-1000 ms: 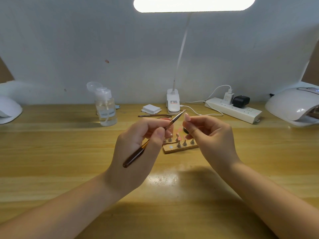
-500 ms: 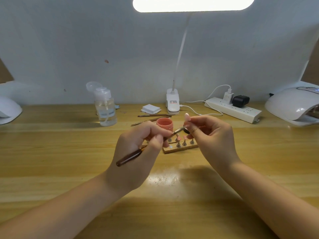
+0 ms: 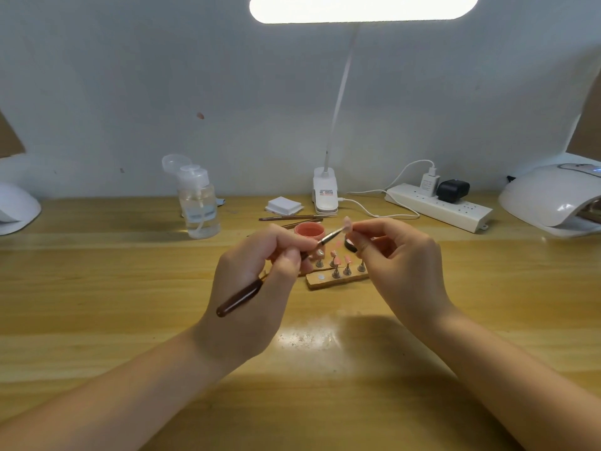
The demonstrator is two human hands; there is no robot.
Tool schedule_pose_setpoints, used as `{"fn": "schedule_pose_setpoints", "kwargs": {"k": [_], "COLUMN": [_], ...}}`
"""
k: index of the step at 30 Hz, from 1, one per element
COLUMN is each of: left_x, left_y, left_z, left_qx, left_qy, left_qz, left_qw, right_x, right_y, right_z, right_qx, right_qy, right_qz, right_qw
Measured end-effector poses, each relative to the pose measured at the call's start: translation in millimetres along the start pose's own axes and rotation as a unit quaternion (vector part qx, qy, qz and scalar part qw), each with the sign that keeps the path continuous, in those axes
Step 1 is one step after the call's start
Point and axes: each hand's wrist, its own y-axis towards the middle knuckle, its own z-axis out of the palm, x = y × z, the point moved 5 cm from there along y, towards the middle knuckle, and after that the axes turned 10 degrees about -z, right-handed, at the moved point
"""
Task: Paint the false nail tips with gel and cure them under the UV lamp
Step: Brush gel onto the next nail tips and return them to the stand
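Her left hand (image 3: 260,271) grips the brush (image 3: 279,268), its shaft slanting up-right so the bristles meet the nail tip (image 3: 347,222) pinched in her right hand (image 3: 400,255), held above the holder (image 3: 338,278).

Brush (image 3: 328,237) tip—now on nail tip (image 3: 347,223) (raised)

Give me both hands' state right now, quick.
Left hand: closed, holding the gel brush.
Right hand: closed, pinching a false nail tip at the brush's bristles.
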Motion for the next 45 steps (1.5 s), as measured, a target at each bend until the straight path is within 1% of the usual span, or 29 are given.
{"fn": "schedule_pose_setpoints", "kwargs": {"k": [1,2,3,5,9,12,15,19,24,27,30,33,36,40,45], "left_x": [-7,-9,-4,3,-3,-1,2,1,4,3,9,20,25,21,26], "left_y": [-2,-3,-7,-6,-5,-3,-3,-4,-3,1,16,38,68,112,147], "left_z": [0,0,-2,-1,-4,-4,-2,-3,-2,-6,-12,-19,-23,-28,-11], "left_qx": [-0.046,-0.081,-0.082,-0.059,-0.068,-0.082,-0.069,-0.064,-0.056,-0.078,-0.096,-0.095,-0.078,-0.089,-0.016], "left_qy": [-0.020,-0.018,-0.011,-0.022,-0.061,-0.074,-0.084,-0.118,-0.113,-0.120,-0.126,-0.080,0.017,0.141,0.243], "left_qz": [0.016,0.039,0.058,0.051,0.057,0.039,0.020,0.030,0.013,0.014,-0.025,-0.074,-0.097,-0.113,-0.191], "left_qw": [0.999,0.996,0.995,0.997,0.994,0.993,0.994,0.990,0.992,0.990,0.987,0.989,0.992,0.980,0.951], "right_x": [0,0,0,-1,-10,-11,-10,-11,-14,-18,-21,-19,-19,-17,-16], "right_y": [0,0,0,0,-1,-2,-2,-3,-5,-7,-11,-15,-17,-17,-18], "right_z": [0,0,0,1,3,6,8,8,9,9,11,17,21,22,23], "right_qx": [0.000,0.000,0.000,-0.002,-0.005,-0.005,-0.006,-0.004,0.000,-0.003,0.008,0.042,0.053,0.057,0.062], "right_qy": [0.000,-0.001,-0.001,0.011,0.100,0.161,0.198,0.204,0.201,0.186,0.153,0.097,0.058,0.043,0.047], "right_qz": [0.000,-0.001,-0.001,0.008,0.094,0.131,0.146,0.152,0.156,0.165,0.161,0.128,0.099,0.073,0.060], "right_qw": [1.000,1.000,1.000,1.000,0.991,0.978,0.969,0.967,0.967,0.969,0.975,0.986,0.992,0.995,0.995]}}
